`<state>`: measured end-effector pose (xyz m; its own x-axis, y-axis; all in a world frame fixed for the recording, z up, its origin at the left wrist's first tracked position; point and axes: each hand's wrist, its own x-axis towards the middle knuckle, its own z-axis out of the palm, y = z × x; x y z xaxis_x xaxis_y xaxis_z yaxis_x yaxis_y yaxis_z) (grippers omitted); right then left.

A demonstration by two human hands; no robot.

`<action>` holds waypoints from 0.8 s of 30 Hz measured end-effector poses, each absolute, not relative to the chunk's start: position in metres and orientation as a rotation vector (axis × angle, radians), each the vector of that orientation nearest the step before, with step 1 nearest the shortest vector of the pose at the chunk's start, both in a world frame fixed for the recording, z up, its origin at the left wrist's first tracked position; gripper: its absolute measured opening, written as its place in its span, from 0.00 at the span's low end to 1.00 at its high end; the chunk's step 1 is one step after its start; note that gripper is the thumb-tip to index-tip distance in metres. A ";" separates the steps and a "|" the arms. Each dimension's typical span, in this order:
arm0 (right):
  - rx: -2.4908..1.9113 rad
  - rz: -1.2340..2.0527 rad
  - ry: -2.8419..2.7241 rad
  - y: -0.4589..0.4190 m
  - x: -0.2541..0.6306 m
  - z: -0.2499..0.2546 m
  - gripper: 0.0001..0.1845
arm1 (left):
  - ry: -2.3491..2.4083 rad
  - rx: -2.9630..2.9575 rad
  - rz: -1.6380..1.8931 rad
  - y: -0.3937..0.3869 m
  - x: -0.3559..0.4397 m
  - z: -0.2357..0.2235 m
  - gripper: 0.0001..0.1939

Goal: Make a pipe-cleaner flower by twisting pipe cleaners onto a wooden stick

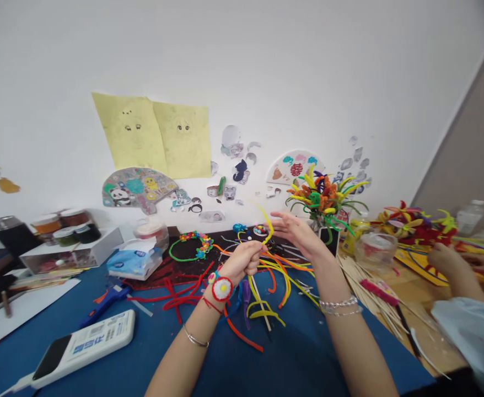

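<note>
Pinching one yellow pipe cleaner in left hand, bent and pointing up, above the blue-topped counter. Just beside it, right hand, fingers loosely spread; contact unclear. On left wrist: one white round ornament, one silver bangle. On right wrist: two clear-beaded bracelets.

Below the hands: one pale stick; loose yellow and orange strands, too tangled to count.

Leftward: one heap of red pipe cleaners, overlapping, uncountable; behind, one green ring with coloured beads. Farther left: one white device with black panel, one tissue pack, one white box bearing four jars, one black flask.

Rightward: one pot of multicoloured pipe-cleaner flowers; many thin sticks, uncounted. Farther right: two hands of another person, one pale blue sleeve.

On the wall: two yellow sheets, two fan-shaped pieces.
</note>
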<state>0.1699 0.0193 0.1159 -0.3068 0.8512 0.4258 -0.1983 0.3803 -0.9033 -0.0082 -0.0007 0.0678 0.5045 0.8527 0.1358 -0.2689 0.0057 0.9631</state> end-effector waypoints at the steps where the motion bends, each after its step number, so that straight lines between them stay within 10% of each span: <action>1: -0.583 1.202 -1.590 0.015 0.166 0.117 0.22 | 0.618 1.294 0.960 0.001 -0.007 0.066 0.14; 24: -0.767 0.855 -1.019 0.060 0.214 0.101 0.22 | 1.153 2.706 1.107 0.018 0.010 0.027 0.13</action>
